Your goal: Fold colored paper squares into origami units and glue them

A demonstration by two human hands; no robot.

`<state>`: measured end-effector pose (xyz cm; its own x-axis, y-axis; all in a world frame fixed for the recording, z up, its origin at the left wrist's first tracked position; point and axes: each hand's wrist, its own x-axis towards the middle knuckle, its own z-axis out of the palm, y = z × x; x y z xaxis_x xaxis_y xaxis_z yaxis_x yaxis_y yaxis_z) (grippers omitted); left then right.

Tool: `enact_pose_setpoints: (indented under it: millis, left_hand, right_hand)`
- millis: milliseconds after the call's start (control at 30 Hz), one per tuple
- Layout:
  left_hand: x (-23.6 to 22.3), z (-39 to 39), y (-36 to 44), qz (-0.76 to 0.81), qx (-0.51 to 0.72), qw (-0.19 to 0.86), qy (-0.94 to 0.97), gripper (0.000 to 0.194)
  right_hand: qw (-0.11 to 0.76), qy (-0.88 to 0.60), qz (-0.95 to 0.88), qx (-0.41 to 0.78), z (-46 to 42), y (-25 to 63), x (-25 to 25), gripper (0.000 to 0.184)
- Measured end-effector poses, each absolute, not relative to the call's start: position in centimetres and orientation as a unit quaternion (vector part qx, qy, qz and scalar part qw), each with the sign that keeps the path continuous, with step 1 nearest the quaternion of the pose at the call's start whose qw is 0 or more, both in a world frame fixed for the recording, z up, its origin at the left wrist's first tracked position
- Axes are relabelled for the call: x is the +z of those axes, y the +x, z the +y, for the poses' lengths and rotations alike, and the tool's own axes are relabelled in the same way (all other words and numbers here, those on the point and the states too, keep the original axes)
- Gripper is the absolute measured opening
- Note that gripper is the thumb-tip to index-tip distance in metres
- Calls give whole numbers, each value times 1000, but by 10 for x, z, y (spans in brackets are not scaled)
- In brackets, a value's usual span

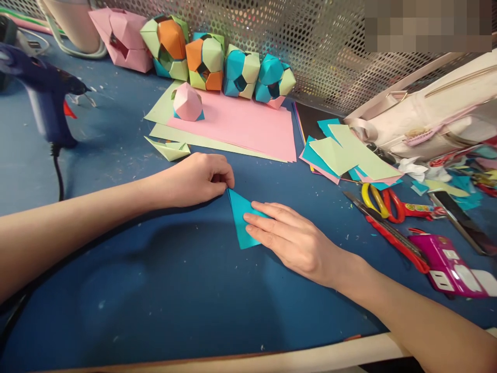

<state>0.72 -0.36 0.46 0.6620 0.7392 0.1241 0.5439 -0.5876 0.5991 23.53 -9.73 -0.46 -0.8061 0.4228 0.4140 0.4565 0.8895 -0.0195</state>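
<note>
Head view: left grip (200,178) pinched closed on tip of blue paper (243,225); right grip (298,241) uncurled, flat atop it.

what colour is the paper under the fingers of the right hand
Blue, clearest in the head view.

L hand (217,173) pinches the top corner of a folded blue paper (243,220) on the blue table (163,311), & R hand (291,233) lies w/ fingers flat on its other side. Just up-left of the pinch: a folded green piece (171,149); beyond it, pink sheets (248,122) w/ a small pink paper ball (188,102) on top. Well apart to the right of the grip: yellow-handled scissors (375,200) & a red cutter (396,238).
</note>
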Motion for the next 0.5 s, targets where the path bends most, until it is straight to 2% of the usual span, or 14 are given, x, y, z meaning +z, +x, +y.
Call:
enact_pose_setpoints:
  millis: [300, 500]
  left_hand:
    - [7, -6, 6, 369, 173, 260, 875, 20]
    - [13, -26, 14, 350, 227, 151, 896, 27]
  right_hand:
    - [219, -218, -950, -42, -96, 237, -6, 20]
    - [214, -225, -950, -43, -95, 236, -6, 22]
